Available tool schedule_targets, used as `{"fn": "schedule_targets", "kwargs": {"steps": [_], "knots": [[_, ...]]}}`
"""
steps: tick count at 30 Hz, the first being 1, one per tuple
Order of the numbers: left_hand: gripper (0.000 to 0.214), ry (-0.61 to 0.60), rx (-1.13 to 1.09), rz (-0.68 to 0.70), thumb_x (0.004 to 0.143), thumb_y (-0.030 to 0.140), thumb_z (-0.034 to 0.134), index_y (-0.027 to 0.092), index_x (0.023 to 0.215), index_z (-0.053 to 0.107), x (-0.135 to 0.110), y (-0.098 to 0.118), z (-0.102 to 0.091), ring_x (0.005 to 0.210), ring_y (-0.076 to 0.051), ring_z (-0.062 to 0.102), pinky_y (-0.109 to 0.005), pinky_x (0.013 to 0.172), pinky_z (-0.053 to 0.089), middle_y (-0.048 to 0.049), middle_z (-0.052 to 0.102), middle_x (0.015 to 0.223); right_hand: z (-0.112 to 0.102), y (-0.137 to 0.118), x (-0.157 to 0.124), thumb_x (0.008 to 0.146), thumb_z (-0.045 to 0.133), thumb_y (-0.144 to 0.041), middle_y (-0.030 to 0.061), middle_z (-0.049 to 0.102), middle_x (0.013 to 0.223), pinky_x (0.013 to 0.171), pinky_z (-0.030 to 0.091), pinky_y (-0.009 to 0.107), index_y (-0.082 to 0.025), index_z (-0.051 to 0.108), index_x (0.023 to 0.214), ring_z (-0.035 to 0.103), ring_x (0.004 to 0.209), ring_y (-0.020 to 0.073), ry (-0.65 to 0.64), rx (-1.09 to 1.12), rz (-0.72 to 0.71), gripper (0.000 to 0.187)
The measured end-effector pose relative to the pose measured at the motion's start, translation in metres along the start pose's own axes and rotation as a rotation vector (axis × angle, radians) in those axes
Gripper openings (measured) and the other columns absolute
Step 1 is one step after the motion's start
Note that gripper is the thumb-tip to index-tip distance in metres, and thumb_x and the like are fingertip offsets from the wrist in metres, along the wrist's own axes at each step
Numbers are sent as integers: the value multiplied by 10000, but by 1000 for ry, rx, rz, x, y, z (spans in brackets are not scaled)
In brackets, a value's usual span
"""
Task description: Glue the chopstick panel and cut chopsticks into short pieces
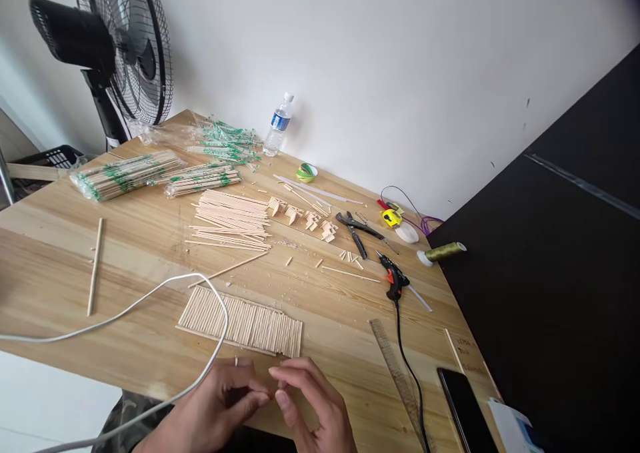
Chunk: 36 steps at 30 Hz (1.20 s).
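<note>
My left hand [223, 400] is at the table's front edge, a ring on one finger. Its thumb and index fingertips are pressed together; whatever is between them, if anything, is too small to make out. Close beside it, my right hand [317, 403] has its thumb and index finger apart, with no object visible between them. Just beyond both hands lies a flat panel of short wooden sticks [245, 320], set side by side along thin rails. A white cable [220, 300] loops over the panel's middle and runs past my left forearm.
Loose sticks [233, 213], small stick assemblies [313, 220] and bundled sticks [127, 173] lie farther back. A glue gun [395, 280], pliers [357, 230], ruler [395, 373] and phone [465, 410] lie right. A bottle [278, 126] and fan [120, 46] stand behind.
</note>
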State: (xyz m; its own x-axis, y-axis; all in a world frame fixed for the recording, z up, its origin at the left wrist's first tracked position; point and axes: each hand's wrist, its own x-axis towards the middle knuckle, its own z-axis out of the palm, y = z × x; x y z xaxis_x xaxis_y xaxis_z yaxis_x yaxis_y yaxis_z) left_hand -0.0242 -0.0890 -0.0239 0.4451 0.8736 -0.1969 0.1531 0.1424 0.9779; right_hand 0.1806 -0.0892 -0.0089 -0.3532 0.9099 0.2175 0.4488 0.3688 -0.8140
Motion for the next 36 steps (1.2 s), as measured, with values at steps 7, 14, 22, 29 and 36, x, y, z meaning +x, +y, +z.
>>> {"fn": "schedule_targets", "kwargs": {"steps": [7, 14, 22, 29, 36], "knots": [[243, -6, -134, -68, 900, 418, 710, 197, 800, 737, 5, -13, -3, 721, -143, 600, -237, 687, 466, -13, 676, 767, 8, 7, -3, 971, 620, -240, 33, 722, 933, 725, 599, 266, -275, 693, 1174, 719, 793, 171, 25, 135, -60, 218], [408, 33, -85, 23, 907, 561, 672, 188, 743, 662, 8, -11, -2, 689, -142, 555, -233, 638, 425, -8, 606, 726, 8, 12, -3, 984, 625, -330, 23, 721, 881, 695, 595, 257, -282, 704, 1146, 717, 754, 168, 63, 163, -85, 186], [574, -31, -8, -75, 993, 666, 414, 188, 686, 493, 0, -8, 1, 648, -129, 414, -242, 614, 364, 20, 433, 671, 23, 15, -9, 908, 737, -433, 17, 724, 849, 706, 577, 265, -256, 719, 1065, 706, 740, 170, 17, 177, -39, 237], [719, -66, -178, -24, 861, 824, 514, 173, 568, 431, 5, -31, 10, 557, -96, 331, -248, 535, 245, 40, 346, 556, 43, 8, -16, 890, 767, -457, 19, 735, 820, 674, 570, 258, -253, 763, 993, 692, 699, 158, 141, 227, 42, 228], [770, -27, -287, -52, 839, 846, 516, 184, 492, 330, 4, -28, 21, 499, -78, 231, -265, 490, 169, 58, 258, 483, 53, 13, -23, 926, 736, -275, -7, 701, 742, 624, 524, 243, -248, 727, 879, 660, 638, 143, 244, 239, -60, 55]]}}
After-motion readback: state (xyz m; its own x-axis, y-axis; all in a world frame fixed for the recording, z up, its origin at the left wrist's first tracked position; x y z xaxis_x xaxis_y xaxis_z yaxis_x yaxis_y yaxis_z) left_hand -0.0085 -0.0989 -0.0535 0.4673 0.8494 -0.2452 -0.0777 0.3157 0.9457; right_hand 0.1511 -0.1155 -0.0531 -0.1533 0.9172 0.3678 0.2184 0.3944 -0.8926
